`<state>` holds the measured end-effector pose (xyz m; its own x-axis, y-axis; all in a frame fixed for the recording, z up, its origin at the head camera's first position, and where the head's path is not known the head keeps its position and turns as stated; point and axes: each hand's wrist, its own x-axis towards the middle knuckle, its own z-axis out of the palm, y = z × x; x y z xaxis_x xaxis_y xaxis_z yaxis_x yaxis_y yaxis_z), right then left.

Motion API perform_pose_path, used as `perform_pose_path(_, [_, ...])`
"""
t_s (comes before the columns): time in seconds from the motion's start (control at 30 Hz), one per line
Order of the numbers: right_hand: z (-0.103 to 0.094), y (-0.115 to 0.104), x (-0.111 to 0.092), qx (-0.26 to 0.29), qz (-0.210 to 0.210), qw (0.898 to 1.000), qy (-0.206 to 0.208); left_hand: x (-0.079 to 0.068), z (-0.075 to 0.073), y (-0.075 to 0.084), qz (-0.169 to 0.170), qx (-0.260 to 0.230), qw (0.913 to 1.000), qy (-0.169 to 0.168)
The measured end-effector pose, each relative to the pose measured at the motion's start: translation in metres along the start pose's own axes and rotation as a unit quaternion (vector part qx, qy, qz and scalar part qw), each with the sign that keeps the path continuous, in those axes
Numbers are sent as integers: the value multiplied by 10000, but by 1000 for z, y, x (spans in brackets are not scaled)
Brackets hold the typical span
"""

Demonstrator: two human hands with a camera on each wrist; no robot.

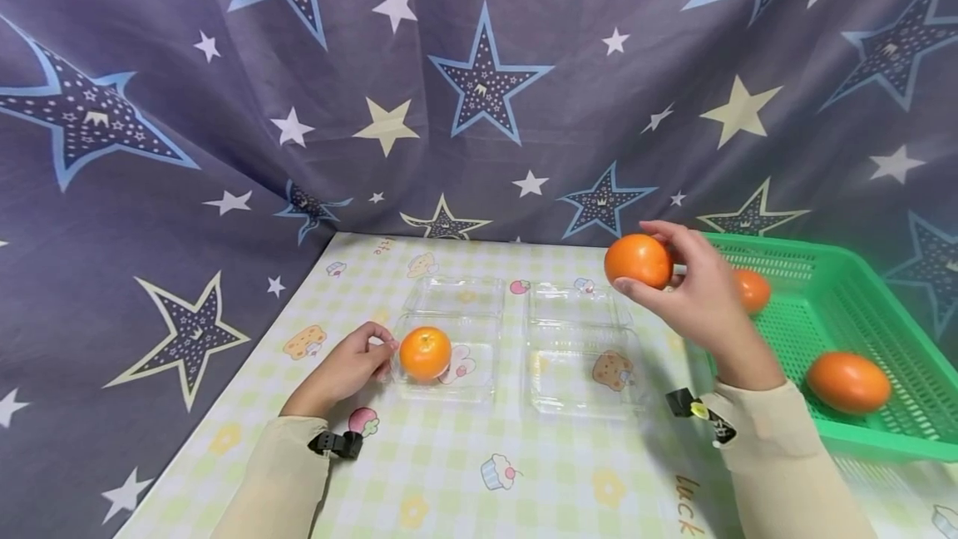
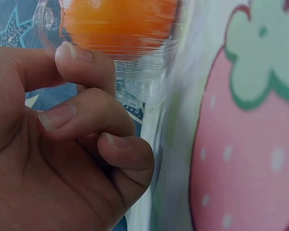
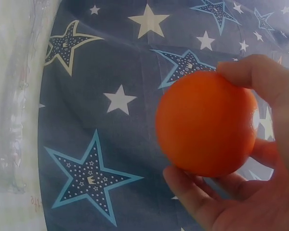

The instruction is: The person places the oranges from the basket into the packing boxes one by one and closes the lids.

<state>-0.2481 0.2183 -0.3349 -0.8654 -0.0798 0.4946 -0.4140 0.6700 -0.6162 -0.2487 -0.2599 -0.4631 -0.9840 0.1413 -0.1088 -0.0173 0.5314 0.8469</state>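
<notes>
My right hand [image 1: 699,294] grips an orange [image 1: 639,262] between thumb and fingers, raised above the table near the basket. In the right wrist view the same orange [image 3: 207,123] fills the grasp, the thumb on one side and fingers on the other. A second orange [image 1: 425,353] sits in the left part of an opened clear plastic box [image 1: 475,373]. At that box's left edge, my left hand [image 1: 352,368] pinches the rim with curled fingers; the left wrist view shows fingertips [image 2: 77,53] against the clear plastic. Another opened clear box [image 1: 557,381] lies to the right, holding nothing.
A green basket [image 1: 804,422] stands at the right with an orange [image 1: 848,383] near its front and another orange [image 1: 751,291] partly behind my right hand. A checked cloth [image 1: 449,456] covers the table. A star-patterned curtain [image 1: 509,173] hangs behind it.
</notes>
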Motion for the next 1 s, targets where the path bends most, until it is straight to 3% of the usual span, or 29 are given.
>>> perform_pose_path(0.33, [17,-6,-3,62,-184,9996,-208,-3,-1,1,51,17,10000,37])
perform_pose_path(0.67, [39,-10,-7,252,-68,9977,-621,-4,-1,2,82,41,10000,-4])
perform_pose_path(1.0, [66,-21,-7,222,-396,9942,-971,-3,-1,0,58,-16,10000,29])
